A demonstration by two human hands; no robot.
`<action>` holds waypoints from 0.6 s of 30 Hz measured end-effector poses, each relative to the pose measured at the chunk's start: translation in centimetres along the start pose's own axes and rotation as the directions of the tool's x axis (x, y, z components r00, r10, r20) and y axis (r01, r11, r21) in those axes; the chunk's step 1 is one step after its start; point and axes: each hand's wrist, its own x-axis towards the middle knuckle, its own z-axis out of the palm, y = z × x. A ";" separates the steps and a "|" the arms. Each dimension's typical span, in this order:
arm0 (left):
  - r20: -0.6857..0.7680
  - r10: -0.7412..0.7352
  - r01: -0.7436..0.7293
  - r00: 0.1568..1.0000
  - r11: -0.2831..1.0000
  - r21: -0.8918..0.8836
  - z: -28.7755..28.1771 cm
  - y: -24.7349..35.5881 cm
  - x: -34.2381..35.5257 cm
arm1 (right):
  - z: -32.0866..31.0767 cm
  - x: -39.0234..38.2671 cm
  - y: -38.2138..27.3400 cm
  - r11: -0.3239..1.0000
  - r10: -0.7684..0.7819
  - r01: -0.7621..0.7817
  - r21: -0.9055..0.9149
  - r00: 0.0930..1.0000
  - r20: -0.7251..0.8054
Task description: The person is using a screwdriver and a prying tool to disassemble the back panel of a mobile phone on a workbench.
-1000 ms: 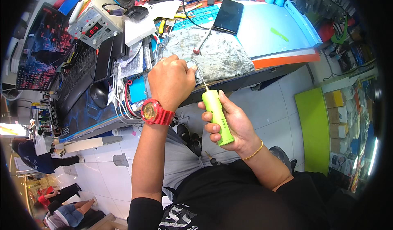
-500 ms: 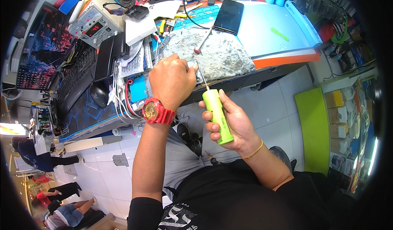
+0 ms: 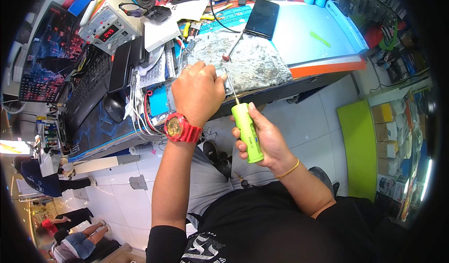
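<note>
My left hand, with a red watch on its wrist, is closed around a phone-like piece at the bench's front edge. Most of that piece is hidden under the hand; a grey edge and a pale corner show. A lime-green handheld rotary tool with a thin metal shaft is gripped in my right hand. Its shaft points up and away, along the visible edge of the piece. Whether the tip touches it I cannot tell. Just beyond lies a grey-white stained work mat.
A thin-handled brush-like tool lies on the mat. Behind it is a black phone, beside a light-blue sheet. On the left stand a power supply, a mouse and bundled white cables. A green panel stands right.
The green tool has turned slightly in my right hand, and its handle end has shifted a little left. My left hand has moved very slightly right, still closed on the piece.
</note>
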 end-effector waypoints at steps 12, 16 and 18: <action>0.062 0.190 -0.167 0.980 0.949 -0.268 -1.4 -1.3 -2.7 | -2.3 -5.8 -0.9 0.556 -0.400 0.179 -0.812 0.914 -0.072; 0.018 0.090 -0.085 0.996 0.978 -0.192 -1.2 0.6 -3.6 | -1.1 -6.1 -2.3 -0.160 -0.650 0.144 -0.977 0.729 0.214; -0.006 0.106 -0.106 0.994 0.981 -0.163 -0.8 1.0 -4.1 | -0.3 -6.3 -3.2 -0.319 -0.658 0.081 -0.944 0.699 0.282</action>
